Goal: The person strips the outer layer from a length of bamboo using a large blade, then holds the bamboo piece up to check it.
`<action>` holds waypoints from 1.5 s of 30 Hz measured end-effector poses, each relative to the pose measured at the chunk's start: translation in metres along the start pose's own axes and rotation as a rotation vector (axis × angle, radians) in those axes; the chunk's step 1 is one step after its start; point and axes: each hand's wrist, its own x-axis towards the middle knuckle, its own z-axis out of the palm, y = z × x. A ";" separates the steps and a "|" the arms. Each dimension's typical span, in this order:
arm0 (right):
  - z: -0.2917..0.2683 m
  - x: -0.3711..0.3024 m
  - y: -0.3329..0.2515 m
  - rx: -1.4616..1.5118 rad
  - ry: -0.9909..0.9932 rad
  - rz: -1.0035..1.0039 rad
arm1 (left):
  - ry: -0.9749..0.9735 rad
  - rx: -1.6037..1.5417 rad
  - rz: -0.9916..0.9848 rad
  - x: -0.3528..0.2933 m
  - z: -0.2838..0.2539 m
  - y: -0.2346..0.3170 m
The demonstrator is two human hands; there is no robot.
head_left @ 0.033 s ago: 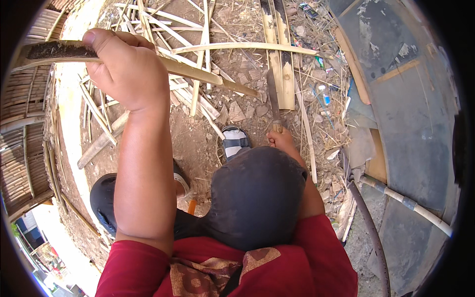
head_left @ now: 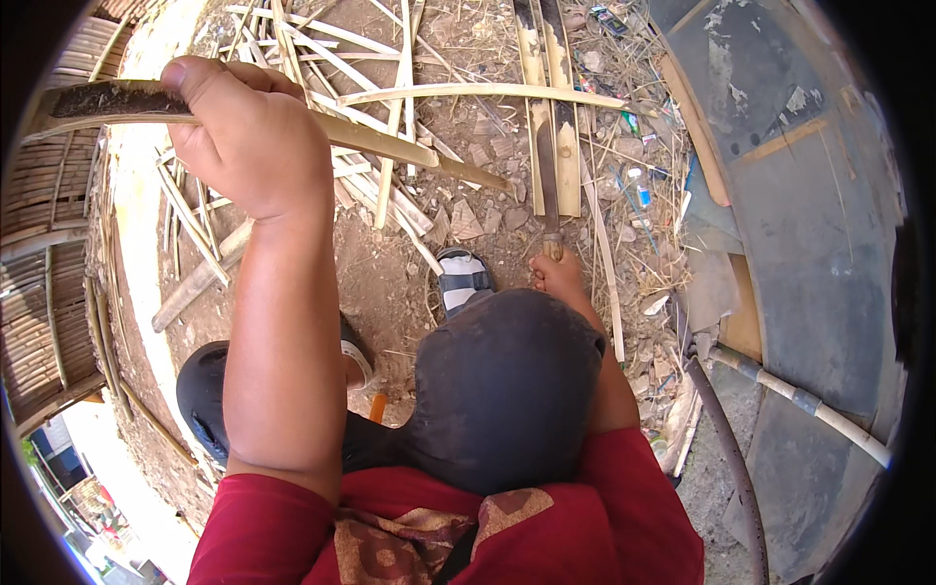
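Note:
My left hand (head_left: 244,136) is raised at the upper left, wrapped round a split bamboo piece (head_left: 382,144). The piece has a dark hollow side at its left end and runs across to the right, its far end tapering near the middle of the view. In front of my right knee, my right hand (head_left: 561,276) grips the wooden handle of a machete (head_left: 547,166). Its long dark blade points away from me, over two split bamboo lengths (head_left: 569,175) on the ground. The blade is apart from the piece in my left hand.
Loose bamboo strips (head_left: 395,102) lie heaped on the dirt ahead. One long strip (head_left: 478,90) crosses the split lengths. To the right are a small bottle (head_left: 641,190), litter, a dark panel (head_left: 819,244) and a curved dark pole (head_left: 731,448). A woven bamboo wall (head_left: 39,292) stands left.
The machete blade has swung slightly to the right, now over the split lengths, with my right hand shifting a little. My left hand and its bamboo piece have hardly moved.

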 end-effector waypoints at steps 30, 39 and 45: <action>0.028 -0.009 0.025 -0.663 0.283 -0.174 | 0.038 0.085 -0.016 0.004 -0.006 -0.006; 0.021 -0.010 0.004 -0.175 0.246 -0.469 | 0.057 0.048 -0.056 0.005 -0.009 -0.001; 0.030 0.020 0.043 -0.832 0.428 -0.305 | 0.063 0.000 -0.062 0.001 -0.005 -0.001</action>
